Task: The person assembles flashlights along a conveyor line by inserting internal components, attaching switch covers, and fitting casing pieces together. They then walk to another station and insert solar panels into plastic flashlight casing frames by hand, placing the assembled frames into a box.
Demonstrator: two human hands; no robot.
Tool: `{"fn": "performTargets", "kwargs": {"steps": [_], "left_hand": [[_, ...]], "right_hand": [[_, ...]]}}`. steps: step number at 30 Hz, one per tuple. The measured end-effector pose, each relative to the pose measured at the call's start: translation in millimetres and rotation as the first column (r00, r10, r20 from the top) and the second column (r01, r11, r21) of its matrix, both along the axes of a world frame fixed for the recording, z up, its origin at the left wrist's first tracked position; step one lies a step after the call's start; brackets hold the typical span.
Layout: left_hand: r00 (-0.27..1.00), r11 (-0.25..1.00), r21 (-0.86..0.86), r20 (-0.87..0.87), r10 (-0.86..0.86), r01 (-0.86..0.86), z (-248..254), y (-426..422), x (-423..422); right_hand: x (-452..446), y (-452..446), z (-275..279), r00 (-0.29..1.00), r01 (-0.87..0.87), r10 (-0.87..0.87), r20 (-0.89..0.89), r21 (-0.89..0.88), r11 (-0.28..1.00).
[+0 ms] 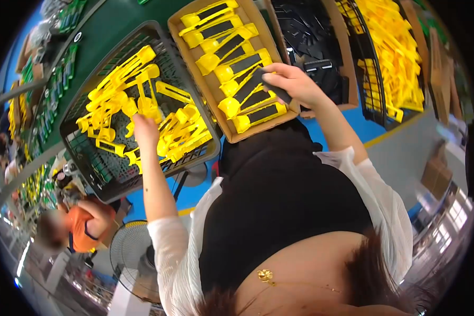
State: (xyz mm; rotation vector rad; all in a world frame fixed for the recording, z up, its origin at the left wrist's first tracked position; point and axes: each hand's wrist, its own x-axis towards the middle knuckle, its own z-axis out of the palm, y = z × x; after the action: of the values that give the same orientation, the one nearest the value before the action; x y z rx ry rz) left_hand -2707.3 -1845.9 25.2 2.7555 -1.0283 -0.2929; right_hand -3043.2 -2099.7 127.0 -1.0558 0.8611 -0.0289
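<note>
My left hand reaches into a black plastic crate of yellow plastic parts, its fingertips closed on one yellow plastic part; the fingers are partly hidden. In my right hand is a flat black strip, pinched between thumb and fingers. It is held above a cardboard box, near its right edge. Inside that box, several yellow parts with black strips on them lie in a row, slightly overlapping.
Right of the cardboard box stands another box of loose black strips, then a black crate heaped with yellow parts. A green conveyor belt runs behind. At lower left are a floor fan and a seated person in orange.
</note>
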Motion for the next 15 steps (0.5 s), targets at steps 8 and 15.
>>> {"fn": "performTargets", "kwargs": {"steps": [8,15], "left_hand": [[-0.071,0.306,-0.125,-0.828,-0.557,-0.944,52,-6,-71],[-0.098,0.665,-0.307,-0.861,-0.498,-0.681,107,-51,-169]], "right_hand": [[42,41,19,0.996,-0.044,0.072,0.053,-0.41,0.911],[48,61,18,0.996,-0.081,0.084,-0.005,-0.348,0.934]]}}
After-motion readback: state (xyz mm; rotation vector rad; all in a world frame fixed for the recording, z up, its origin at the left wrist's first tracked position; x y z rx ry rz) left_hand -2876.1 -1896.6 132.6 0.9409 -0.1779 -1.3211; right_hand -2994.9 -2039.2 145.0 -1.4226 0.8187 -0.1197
